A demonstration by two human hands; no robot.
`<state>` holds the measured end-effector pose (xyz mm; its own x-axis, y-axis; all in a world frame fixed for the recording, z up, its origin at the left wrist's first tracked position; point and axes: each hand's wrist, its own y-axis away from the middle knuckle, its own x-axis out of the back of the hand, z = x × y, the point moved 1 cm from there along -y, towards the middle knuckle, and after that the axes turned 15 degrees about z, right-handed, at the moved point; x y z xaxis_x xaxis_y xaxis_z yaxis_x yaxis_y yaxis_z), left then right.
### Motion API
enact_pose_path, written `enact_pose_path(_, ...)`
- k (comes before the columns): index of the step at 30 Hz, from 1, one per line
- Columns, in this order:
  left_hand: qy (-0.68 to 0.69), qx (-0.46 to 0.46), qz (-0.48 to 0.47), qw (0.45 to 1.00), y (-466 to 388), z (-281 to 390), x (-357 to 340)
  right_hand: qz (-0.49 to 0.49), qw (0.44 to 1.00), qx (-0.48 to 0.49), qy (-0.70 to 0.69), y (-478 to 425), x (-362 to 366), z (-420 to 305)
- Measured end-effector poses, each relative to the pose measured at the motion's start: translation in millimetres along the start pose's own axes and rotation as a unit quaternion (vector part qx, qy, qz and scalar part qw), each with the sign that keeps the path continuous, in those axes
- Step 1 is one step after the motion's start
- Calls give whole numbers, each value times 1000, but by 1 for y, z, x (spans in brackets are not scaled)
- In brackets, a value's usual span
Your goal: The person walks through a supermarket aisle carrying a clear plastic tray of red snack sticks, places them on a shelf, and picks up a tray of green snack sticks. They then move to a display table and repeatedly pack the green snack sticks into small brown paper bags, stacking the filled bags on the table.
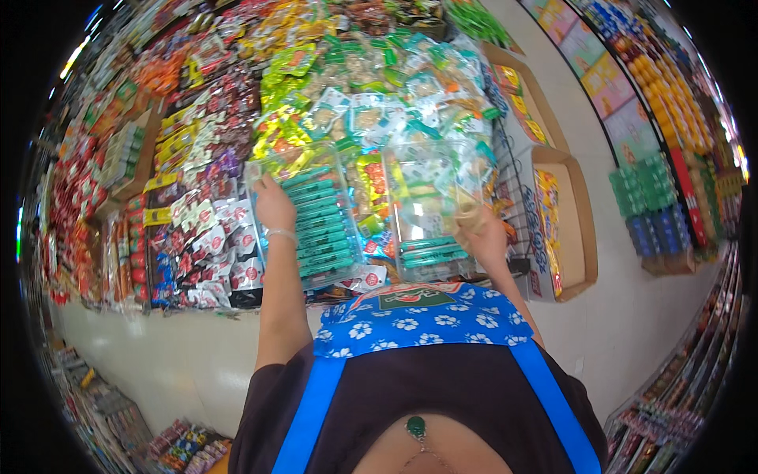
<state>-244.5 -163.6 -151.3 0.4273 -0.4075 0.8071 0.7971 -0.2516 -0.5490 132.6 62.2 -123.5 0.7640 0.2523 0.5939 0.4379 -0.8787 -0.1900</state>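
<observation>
My left hand (275,204) grips the left rim of a clear plastic container (350,228), which holds a long row of teal-wrapped snack sticks (317,219). Beside it on the right stands a second clear plastic container (414,216), with several teal sticks (435,252) at its near end. At that container's right side is my right hand (479,228), its fingers bent and blurred around something pale; whether it grips the container too is unclear. Both containers rest on a display of bagged snacks (367,118). Yellow and orange packets (374,178) show between them.
Red and white packets (243,237) lie left of the containers. To the right, a wire rack side (515,195) borders open cardboard boxes (577,231) with yellow packets. Further right, stacked green and blue packs (645,189) stand across a pale floor (622,308).
</observation>
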Motion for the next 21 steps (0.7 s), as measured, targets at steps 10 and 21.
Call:
enact_pose_path(10,307,-158,-51,937,74,103,80,-178,905,306,234,24,-83,28)
enact_pose_path(21,349,-400,-137,836,104,171,135,-45,905,413,86,-9,-15,-25)
